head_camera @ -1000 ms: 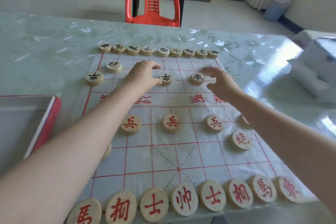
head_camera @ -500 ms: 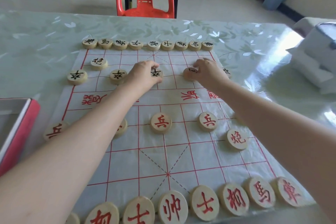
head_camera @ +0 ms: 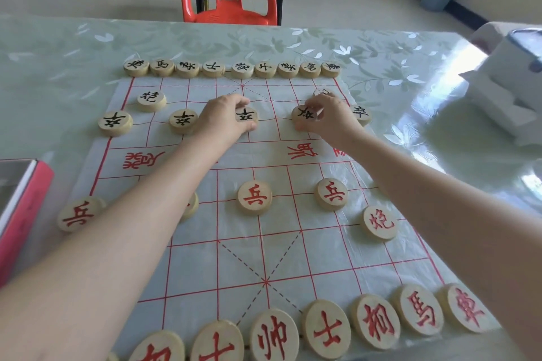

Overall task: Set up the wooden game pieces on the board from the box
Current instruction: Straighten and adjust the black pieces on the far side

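The table [head_camera: 58, 82] carries the paper board [head_camera: 293, 258], with the red box [head_camera: 23, 214] at the table's left edge. Both hands are at the board's far soldier row. The left hand [head_camera: 225, 123] curls fingers and thumb round the middle black piece [head_camera: 247, 115]. The right hand [head_camera: 334, 120] pinches its neighbour [head_camera: 305, 113], nearer the right edge. Each piece is best slid, not lifted, onto its line crossing without wrinkling the sheet. Both read 卒, and the red ones [head_camera: 254, 197] read 兵.
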Action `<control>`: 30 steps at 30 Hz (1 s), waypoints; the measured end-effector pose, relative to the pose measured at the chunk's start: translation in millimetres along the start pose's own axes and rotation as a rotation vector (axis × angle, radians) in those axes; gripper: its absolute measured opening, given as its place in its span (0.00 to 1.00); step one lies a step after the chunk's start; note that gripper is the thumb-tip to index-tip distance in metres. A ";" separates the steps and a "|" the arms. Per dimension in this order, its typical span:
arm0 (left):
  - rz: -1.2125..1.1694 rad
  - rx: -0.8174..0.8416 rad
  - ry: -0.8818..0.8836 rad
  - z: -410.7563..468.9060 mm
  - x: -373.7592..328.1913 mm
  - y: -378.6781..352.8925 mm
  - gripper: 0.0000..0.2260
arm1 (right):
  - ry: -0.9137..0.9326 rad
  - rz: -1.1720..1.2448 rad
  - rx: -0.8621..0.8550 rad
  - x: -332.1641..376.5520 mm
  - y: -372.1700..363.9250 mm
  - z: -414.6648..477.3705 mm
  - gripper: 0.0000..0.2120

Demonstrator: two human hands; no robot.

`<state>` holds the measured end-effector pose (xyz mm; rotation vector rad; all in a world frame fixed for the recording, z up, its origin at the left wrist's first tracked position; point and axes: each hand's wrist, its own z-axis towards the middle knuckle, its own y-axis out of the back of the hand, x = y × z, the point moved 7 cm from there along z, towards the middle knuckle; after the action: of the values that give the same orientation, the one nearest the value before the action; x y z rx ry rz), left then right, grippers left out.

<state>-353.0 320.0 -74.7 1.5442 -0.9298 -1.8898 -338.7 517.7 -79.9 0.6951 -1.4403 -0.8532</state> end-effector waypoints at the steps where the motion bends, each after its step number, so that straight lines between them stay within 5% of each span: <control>1: -0.003 -0.006 -0.001 -0.6 0.1 0.1 0.23 | -0.011 0.020 -0.028 -0.3 0.4 -0.7 0.26; 20: -0.022 -0.048 0.005 -3.3 5.2 -1.2 0.22 | -0.061 0.115 -0.124 -1.0 1.5 -9.6 0.31; 25: -0.008 -0.043 -0.006 -3.6 5.0 -1.2 0.22 | -0.096 0.178 -0.289 -34.3 54.0 -16.9 0.21; 30: -0.007 -0.036 0.001 -3.8 4.2 -0.8 0.22 | -0.200 0.108 -0.059 -77.9 77.2 -24.6 0.28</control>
<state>-350.1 316.6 -78.4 1.5294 -0.8855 -1.9004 -303.6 622.4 -58.9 0.4933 -1.6092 -0.8968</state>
